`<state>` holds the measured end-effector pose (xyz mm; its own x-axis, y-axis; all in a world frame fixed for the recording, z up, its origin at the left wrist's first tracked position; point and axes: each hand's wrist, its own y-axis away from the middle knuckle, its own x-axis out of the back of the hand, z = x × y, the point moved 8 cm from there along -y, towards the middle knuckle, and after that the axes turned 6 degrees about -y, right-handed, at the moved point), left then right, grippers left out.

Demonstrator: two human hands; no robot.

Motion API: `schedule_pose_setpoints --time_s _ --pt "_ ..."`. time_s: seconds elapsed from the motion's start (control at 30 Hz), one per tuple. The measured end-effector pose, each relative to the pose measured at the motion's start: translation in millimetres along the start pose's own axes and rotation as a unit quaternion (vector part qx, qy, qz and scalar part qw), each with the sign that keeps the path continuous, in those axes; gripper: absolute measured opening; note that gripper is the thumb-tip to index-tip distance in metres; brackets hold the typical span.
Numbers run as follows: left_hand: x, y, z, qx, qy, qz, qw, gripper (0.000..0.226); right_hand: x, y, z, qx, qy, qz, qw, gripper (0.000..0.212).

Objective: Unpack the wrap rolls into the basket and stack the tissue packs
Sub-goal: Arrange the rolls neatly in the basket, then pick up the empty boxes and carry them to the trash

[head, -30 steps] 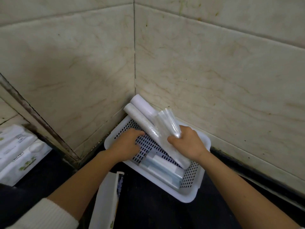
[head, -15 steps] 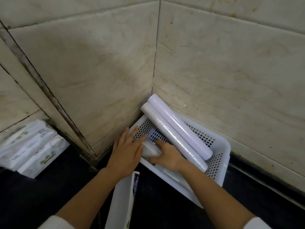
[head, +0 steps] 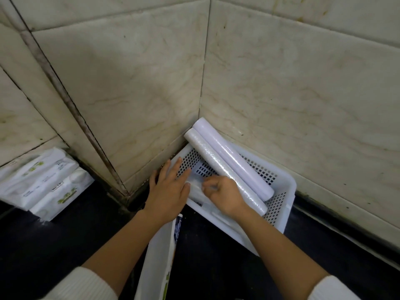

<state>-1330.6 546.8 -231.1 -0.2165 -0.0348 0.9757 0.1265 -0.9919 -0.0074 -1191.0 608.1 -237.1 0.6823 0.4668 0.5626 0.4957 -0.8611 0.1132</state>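
A white perforated basket (head: 283, 198) stands in the wall corner on a dark counter. Two wrap rolls lean across it with their far ends over the rim: a smooth pale one (head: 233, 159) and a crinkly clear-film one (head: 218, 167) beside it. My left hand (head: 171, 189) lies flat with spread fingers on the basket's left rim. My right hand (head: 225, 193) reaches into the basket, its fingers curled on a clear plastic wrapper (head: 198, 187) lying low inside. Several white tissue packs (head: 41, 182) lie stacked at the far left.
A white printed bag (head: 160, 260) lies under my left forearm at the counter's front. Marble wall tiles close in behind and to the right of the basket. Dark counter surface (head: 54, 241) stretches between the tissue packs and the basket.
A second ago my right hand held the clear wrapper up over the rolls; it has since dropped into the basket. My left hand flattened on the rim. The view shifted left.
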Motion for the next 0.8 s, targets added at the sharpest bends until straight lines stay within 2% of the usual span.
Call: schedule_pose_setpoints --time_s 0.1,0.23,0.37,0.47,0.57,0.73,0.8 --pt "14 22 9 0.025 0.060 0.066 0.996 0.048 23 21 -12 0.002 -0.017 0.042 0.999 0.022" --pt "25 72 25 0.060 0.143 0.107 0.982 0.046 47 78 -25 -0.014 -0.041 0.096 0.994 0.015" --pt "14 132 28 0.113 0.158 0.066 0.979 0.048 58 157 -20 -0.040 -0.031 0.135 0.990 0.007" --pt "-3 185 16 0.159 0.158 0.032 0.974 0.051 60 215 1 -0.074 0.006 0.132 0.988 0.010" --pt "-22 229 6 0.184 0.153 -0.003 0.971 0.055 58 262 26 -0.120 0.065 0.092 0.986 0.027" --pt "-43 266 5 0.202 0.138 -0.066 0.967 0.063 46 320 69 -0.228 0.186 0.005 0.956 0.087" --pt "-47 279 7 0.200 0.138 -0.080 0.967 0.061 42 337 83 -0.258 0.240 -0.005 0.936 0.089"
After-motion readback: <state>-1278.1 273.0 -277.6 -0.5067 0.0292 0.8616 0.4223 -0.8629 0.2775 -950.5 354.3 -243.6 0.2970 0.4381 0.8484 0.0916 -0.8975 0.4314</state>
